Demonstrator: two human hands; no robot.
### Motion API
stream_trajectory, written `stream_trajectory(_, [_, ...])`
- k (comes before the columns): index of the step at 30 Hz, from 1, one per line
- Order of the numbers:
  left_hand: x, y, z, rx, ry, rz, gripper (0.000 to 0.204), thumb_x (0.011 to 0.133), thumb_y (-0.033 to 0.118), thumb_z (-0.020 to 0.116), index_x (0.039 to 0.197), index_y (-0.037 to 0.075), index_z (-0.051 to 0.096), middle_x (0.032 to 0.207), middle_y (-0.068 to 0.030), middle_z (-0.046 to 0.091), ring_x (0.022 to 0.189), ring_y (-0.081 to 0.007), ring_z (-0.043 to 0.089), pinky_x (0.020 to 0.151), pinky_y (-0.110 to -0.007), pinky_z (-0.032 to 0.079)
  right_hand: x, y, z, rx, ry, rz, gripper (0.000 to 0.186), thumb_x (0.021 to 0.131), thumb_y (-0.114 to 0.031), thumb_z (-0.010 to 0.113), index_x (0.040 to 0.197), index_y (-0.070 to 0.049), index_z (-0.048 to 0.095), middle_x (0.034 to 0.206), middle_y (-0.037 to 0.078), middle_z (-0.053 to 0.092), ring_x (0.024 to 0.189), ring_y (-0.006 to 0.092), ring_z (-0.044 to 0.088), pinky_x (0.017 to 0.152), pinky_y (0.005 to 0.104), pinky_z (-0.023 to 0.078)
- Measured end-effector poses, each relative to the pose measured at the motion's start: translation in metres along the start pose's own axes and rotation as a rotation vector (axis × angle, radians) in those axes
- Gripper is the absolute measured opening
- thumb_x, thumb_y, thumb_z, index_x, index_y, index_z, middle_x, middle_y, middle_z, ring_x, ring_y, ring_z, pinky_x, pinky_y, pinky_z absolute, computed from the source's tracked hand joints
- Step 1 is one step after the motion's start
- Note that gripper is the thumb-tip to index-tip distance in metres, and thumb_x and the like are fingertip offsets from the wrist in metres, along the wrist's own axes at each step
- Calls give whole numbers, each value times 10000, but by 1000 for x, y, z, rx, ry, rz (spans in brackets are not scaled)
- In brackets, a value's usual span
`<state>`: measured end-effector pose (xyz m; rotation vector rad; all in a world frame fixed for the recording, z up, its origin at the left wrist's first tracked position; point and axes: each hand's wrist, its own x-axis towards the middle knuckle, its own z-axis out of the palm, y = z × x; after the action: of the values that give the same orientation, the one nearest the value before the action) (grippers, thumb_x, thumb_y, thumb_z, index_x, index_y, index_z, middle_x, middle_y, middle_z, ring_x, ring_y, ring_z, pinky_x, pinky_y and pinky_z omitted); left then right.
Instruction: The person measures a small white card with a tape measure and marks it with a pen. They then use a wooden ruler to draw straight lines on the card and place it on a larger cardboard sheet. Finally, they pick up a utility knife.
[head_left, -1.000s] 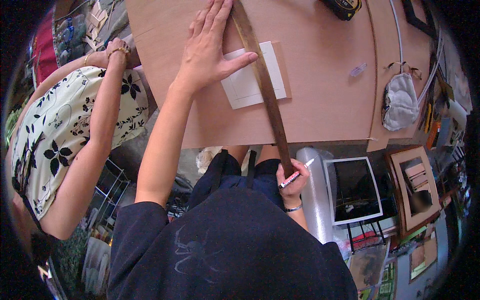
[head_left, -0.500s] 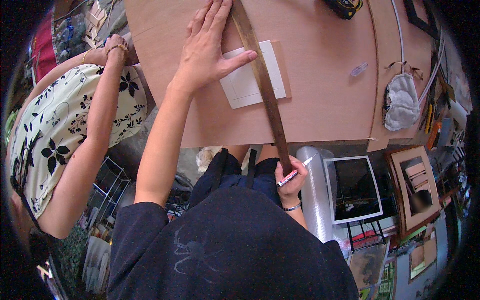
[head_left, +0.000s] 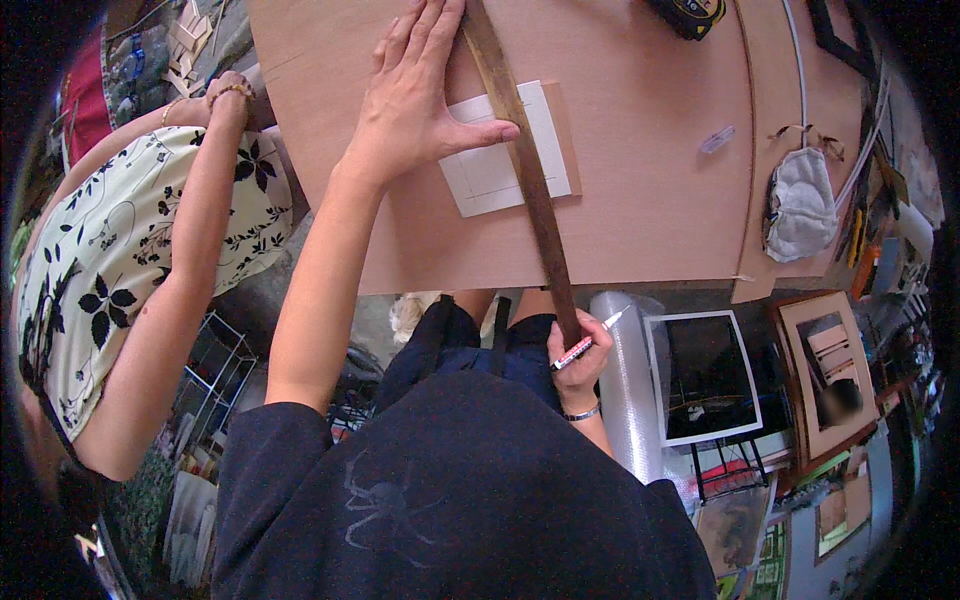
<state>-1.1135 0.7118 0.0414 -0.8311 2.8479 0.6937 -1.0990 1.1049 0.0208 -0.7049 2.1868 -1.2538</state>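
A long dark wooden strip lies slantwise across a white card with thin pencil lines on it. My left hand lies flat on the board with fingers stretched out, its fingertips beside the strip's far part and its thumb across the strip over the card. Past the board's near edge, my right hand is closed around a white-tipped marker pen and is at the strip's near end. The marker's tip points up and to the right, away from the card.
A large brown board bears a tape measure, a small clear plastic piece and a white face mask. Bubble wrap and frames stand at the right. Another person's arm is at the left.
My left thumb has slid slightly toward me along the strip. My right hand has shifted a little, still holding the marker; the strip and card look unmoved.
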Motion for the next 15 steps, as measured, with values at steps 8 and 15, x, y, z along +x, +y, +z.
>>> stream_trajectory(8, [0, -3, 1, 9, 15, 14, 1373, 646, 667, 841, 1611, 9, 121, 1668, -209, 154, 1566, -346, 98, 1248, -510, 133, -2, 4, -1, 10, -15, -8, 450, 871, -4, 753, 1187, -41, 434, 1097, 222, 666, 992, 325, 684, 879, 415, 545])
stream_trajectory(15, [1, -3, 1, -10, 31, 32, 1370, 643, 658, 848, 1609, 5, 127, 1663, -218, 162, 1563, -352, 107, 1252, -496, 137, -2, 4, 0, 17, -14, -16, 441, 875, -6, 748, 1185, -44, 437, 1100, 228, 667, 997, 325, 684, 880, 412, 546])
